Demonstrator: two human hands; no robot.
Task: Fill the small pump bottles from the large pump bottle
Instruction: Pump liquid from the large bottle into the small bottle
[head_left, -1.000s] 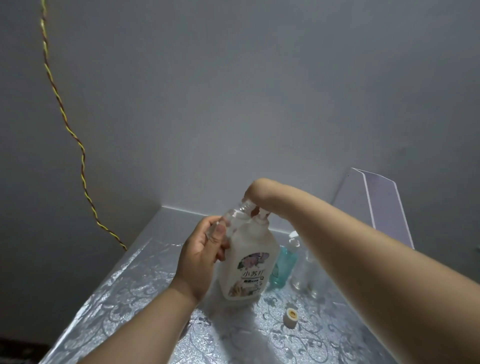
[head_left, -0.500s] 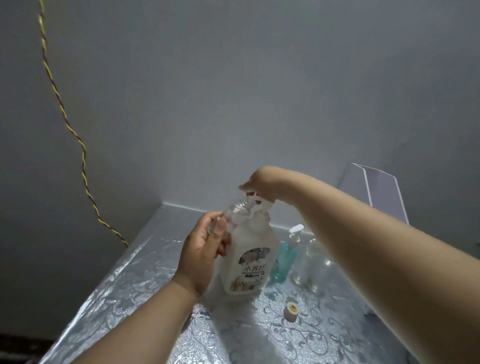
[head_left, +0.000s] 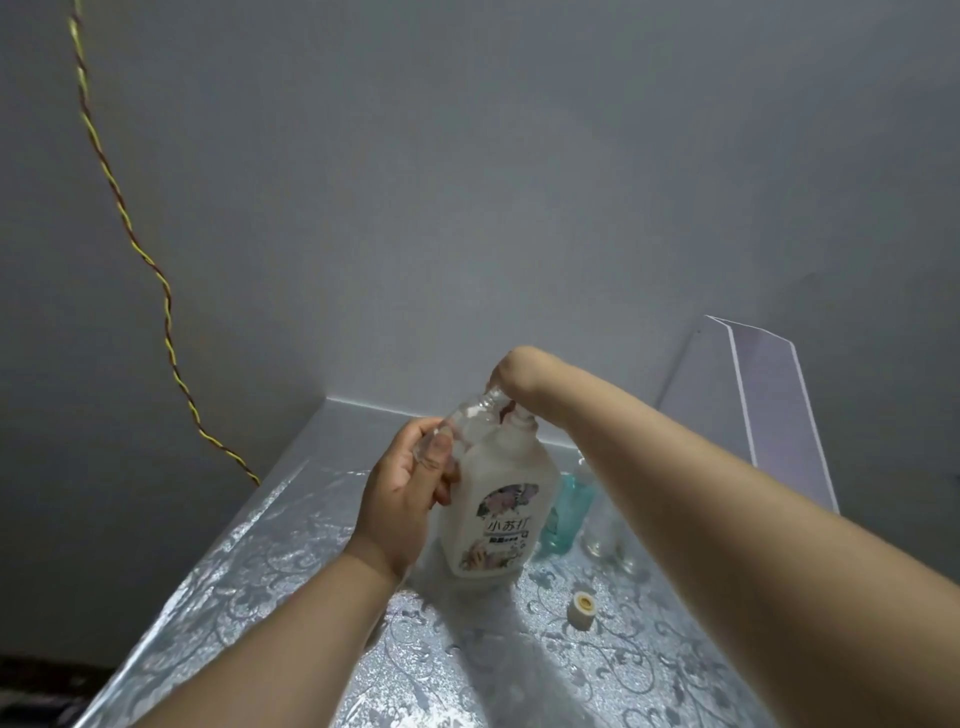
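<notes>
Your two hands meet at one large pump bottle (head_left: 498, 514) standing upright on a silver patterned table (head_left: 208, 597).

Your left hand (head_left: 410, 499) grips one small clear bottle (head_left: 467, 421), fingers and thumb curled round its body. It is tilted so that its open mouth sits right beside the large bottle's pump head. Your right hand (head_left: 514, 374) is bent down over that pump head and touches it. Its fingers are hidden behind the wrist, so you cannot tell whether they are curled or flat. Just behind the large bottle stands one teal bottle (head_left: 569, 514). Beside it is clear glassware (head_left: 602, 535), partly covered by your right forearm, so its count cannot be told. One loose cap (head_left: 582, 608) lies on the table, near the large bottle and apart from it. One twisted cord (head_left: 130, 234) hangs down the grey wall (head_left: 467, 182) on the left, and one white panel (head_left: 753, 405) leans at the far right.
</notes>
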